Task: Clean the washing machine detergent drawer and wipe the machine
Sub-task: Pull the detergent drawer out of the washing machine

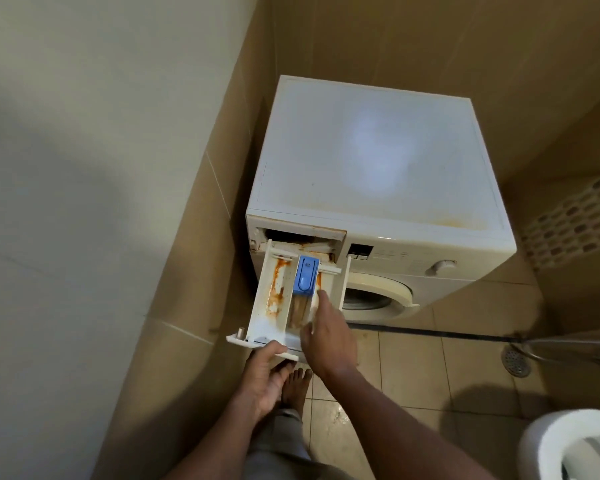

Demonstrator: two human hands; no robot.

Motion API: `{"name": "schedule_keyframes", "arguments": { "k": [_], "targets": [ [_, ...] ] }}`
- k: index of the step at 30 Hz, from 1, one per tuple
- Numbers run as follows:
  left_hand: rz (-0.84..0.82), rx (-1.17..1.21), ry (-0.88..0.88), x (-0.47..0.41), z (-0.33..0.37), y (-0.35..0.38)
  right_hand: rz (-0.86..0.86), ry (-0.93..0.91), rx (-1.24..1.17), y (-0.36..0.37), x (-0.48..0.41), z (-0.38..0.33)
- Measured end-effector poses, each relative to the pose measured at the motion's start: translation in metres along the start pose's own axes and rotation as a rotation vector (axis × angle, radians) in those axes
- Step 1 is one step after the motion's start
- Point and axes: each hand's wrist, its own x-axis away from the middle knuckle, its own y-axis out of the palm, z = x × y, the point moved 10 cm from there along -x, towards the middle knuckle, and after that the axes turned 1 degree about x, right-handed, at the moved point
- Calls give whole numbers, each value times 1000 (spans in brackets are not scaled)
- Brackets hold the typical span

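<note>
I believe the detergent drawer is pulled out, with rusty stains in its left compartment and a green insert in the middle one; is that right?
Not quite: the insert is blue, not green, as the head view shows. The rest holds: the detergent drawer is pulled out of the washing machine, and rusty stains mark its left compartment.

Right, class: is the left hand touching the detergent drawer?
Touching. The head view shows the left hand gripping the detergent drawer by its front edge, thumb on top.

L grip [267, 372], R grip [326, 336] on det. drawer [274, 306]
</note>
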Motion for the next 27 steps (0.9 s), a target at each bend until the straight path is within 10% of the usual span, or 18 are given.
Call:
{"name": "schedule_keyframes", "arguments": {
  "k": [14, 21, 27],
  "targets": [
    [-373, -448, -122, 121, -180, 97, 159, 531, -446, -114, 219, 246],
    [-799, -1226, -276, 181, -320, 152, 437, 874, -578, -168, 386, 365],
    [-801, -1895, 77, 138, -383, 201, 622, 1144, -612, -197, 519, 413]
  ]
}}
